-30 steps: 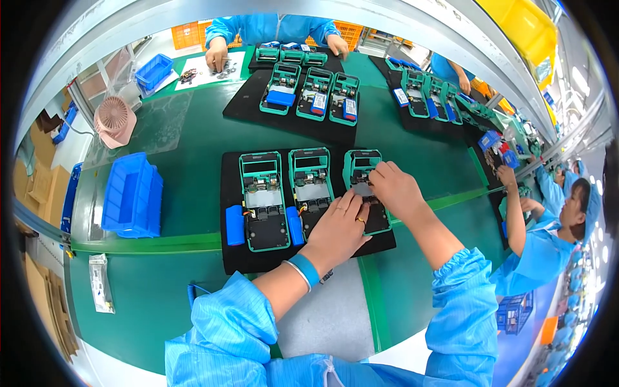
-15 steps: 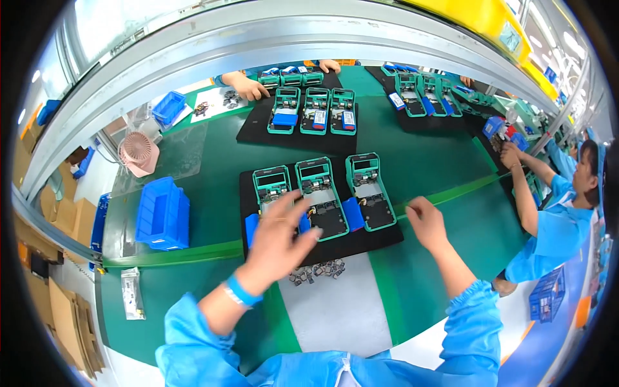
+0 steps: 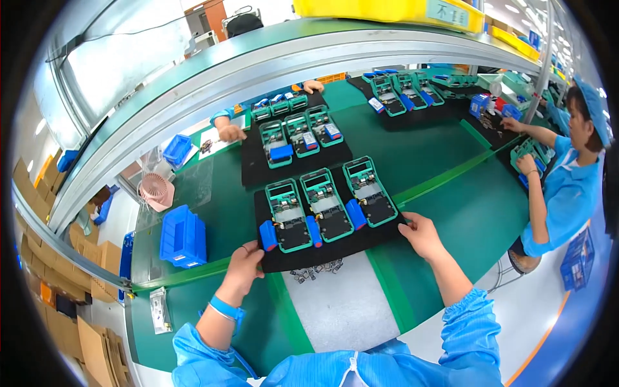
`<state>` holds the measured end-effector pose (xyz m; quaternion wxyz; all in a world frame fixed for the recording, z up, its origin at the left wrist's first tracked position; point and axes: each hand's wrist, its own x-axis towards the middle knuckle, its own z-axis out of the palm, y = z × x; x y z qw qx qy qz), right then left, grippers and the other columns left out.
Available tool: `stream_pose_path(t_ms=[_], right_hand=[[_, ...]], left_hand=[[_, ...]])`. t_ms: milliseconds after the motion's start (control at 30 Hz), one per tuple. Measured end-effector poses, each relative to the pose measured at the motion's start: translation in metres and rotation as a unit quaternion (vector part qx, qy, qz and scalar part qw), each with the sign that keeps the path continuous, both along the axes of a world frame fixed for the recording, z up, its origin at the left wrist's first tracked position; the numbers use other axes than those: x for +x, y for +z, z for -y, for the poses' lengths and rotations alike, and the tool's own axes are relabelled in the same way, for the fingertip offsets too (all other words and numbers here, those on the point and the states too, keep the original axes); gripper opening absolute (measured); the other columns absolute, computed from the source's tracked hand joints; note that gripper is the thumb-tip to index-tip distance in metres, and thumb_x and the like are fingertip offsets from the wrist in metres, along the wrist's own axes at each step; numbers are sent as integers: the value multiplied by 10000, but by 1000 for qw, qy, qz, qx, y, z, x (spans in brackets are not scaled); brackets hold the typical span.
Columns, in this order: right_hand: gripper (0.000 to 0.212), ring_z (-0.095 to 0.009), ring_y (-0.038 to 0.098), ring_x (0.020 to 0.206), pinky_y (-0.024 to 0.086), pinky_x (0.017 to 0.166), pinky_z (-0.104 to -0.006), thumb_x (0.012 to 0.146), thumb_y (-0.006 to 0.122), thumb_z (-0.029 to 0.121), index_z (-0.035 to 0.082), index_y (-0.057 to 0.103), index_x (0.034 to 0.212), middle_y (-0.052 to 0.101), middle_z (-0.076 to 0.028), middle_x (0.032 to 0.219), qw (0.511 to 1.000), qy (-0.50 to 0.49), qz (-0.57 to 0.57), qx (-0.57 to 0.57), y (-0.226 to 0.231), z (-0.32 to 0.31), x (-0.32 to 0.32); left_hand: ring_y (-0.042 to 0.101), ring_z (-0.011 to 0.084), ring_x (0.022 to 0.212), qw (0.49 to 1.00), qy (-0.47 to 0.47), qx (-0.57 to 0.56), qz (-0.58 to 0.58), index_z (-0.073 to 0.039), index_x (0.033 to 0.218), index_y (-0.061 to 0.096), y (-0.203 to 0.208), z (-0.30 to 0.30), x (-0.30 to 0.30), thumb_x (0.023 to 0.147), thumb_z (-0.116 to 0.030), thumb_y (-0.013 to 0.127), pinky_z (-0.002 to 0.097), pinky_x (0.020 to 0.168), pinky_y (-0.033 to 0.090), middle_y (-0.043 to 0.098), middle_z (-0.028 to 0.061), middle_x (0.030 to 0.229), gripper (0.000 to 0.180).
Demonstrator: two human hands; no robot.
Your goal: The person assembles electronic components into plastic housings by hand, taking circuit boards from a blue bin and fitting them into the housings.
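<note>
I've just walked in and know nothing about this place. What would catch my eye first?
Probably the three green-framed devices in a row on a black mat, each with a blue pack at its left. The left hand and right hand hold the mat's near corners. Bright color also stands out: a yellow bin on the shelf above, and a pink fan at far left.

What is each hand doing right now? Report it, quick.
Left hand: closed on the near left corner of the black mat.
Right hand: closed on the same mat's near right corner.
</note>
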<state>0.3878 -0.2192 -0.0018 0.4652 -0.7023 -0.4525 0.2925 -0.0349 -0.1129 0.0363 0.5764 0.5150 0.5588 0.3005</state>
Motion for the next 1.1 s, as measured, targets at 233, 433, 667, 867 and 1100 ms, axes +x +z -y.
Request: stream_pose_path(t_ms=[233,433,667,867,1100], right_hand=[[351,-55,515,652,420,581,-236,934,634,95,-55,631,1251,611,5,766,988,-149,-43,25,2,110,99],[323,-74,543,619,418,557,-242,944,610,111,-39,645,1227,598,0,742,949,-313,6,-24,-22,196,173],[370,-170,670,831,535,820,-354,942,602,115,2,609,1294,685,-144,1005,881,-442,170,20,-50,212,245],[413,-210,623,966,490,946,-367,941,609,74,43,552,1348,449,-179,1455,919,-275,263,102,0,129,167],[382,-404,545,1239,471,1023,-435,890,656,100,41,608,1264,528,-222,1390,952,12,280,119,55,-13,55]], left_hand=[[644,155,877,977,-212,20,30,91,1486,323,15,71,117,960,-171,625,283,669,503,631,80,1066,661],[678,191,997,924,-372,-83,41,110,1538,136,-12,116,196,986,-271,632,293,705,525,597,204,1288,834],[651,298,1130,885,-427,-147,117,115,1536,-75,-24,124,310,1009,-255,603,370,944,538,522,269,1338,935],[621,284,1187,869,-488,-36,76,136,1516,216,-45,111,356,987,-303,611,367,944,524,471,265,1447,792],[685,236,1002,912,-357,194,-50,31,1316,585,12,-1,244,947,-293,637,357,864,541,707,159,1115,494]])
